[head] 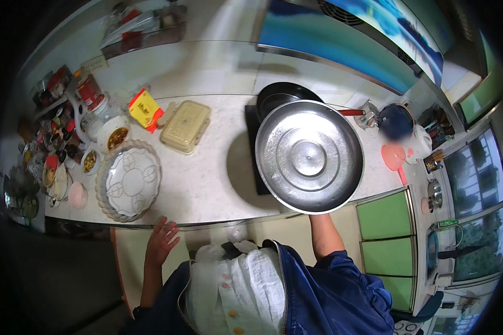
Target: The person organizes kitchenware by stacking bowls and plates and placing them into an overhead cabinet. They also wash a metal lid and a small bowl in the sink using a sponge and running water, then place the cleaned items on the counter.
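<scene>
A large round metal lid (pixel 285 167), its wet-looking inner face upward, is held up over the counter and its front edge. My right forearm (pixel 325 236) reaches beneath the lid, which hides the hand and its grip. Behind and partly under the lid are a black pan (pixel 278 94) and the dark flat edge of what looks like a cooktop (pixel 260 176). My left hand (pixel 161 243) holds nothing, fingers apart, at the counter's front edge. Nearest to it sits a scalloped clear dish (pixel 133 180). A lidded yellowish plastic box (pixel 186 125) stands farther back.
Left on the counter (pixel 197 188) are a yellow-red packet (pixel 146 110), a bowl of food (pixel 118 137), a smaller bowl (pixel 91 162), a pink cup (pixel 78 195) and several jars. On the right lie a red handle (pixel 352 112), a pink strainer-like utensil (pixel 394 158) and a dark blue pot (pixel 396 121).
</scene>
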`<control>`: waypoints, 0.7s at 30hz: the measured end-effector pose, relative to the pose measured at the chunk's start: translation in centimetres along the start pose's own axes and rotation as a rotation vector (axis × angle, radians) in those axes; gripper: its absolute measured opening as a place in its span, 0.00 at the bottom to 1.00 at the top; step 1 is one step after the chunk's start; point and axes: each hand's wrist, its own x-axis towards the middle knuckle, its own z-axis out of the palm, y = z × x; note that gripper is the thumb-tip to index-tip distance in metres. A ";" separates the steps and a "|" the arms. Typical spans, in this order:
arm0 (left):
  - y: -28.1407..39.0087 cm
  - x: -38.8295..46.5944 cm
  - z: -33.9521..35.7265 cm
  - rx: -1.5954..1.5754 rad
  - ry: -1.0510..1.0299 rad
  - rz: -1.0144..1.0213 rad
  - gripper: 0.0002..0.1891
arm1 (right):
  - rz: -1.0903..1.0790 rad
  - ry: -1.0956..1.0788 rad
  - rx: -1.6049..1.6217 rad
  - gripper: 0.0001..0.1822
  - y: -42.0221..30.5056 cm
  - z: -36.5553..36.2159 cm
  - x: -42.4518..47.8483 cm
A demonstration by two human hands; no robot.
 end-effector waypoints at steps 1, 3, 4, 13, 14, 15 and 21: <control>-1.2 0.5 1.8 -0.015 -0.013 -0.006 0.25 | 0.015 -0.015 0.009 0.15 -0.9 -0.7 0.5; -3.1 2.4 5.9 0.058 -0.096 -0.017 0.25 | 0.038 -0.041 0.037 0.15 -2.8 -2.0 1.5; -4.0 3.3 8.2 0.141 -0.141 -0.022 0.25 | 0.046 -0.053 0.041 0.15 -3.7 -2.6 1.6; -12.3 8.1 28.7 0.369 -0.547 -0.354 0.26 | 0.116 -0.123 0.164 0.15 -10.4 -12.0 -5.1; -13.7 8.0 29.6 0.351 -0.575 -0.402 0.29 | 0.132 -0.131 0.180 0.15 -10.6 -13.1 -6.5; -15.3 8.1 30.5 0.336 -0.616 -0.454 0.32 | 0.134 -0.135 0.194 0.16 -11.0 -14.4 -7.9; -23.9 3.1 33.0 0.160 -0.746 -0.625 0.18 | 0.141 -0.142 0.296 0.16 -12.2 -20.5 -15.0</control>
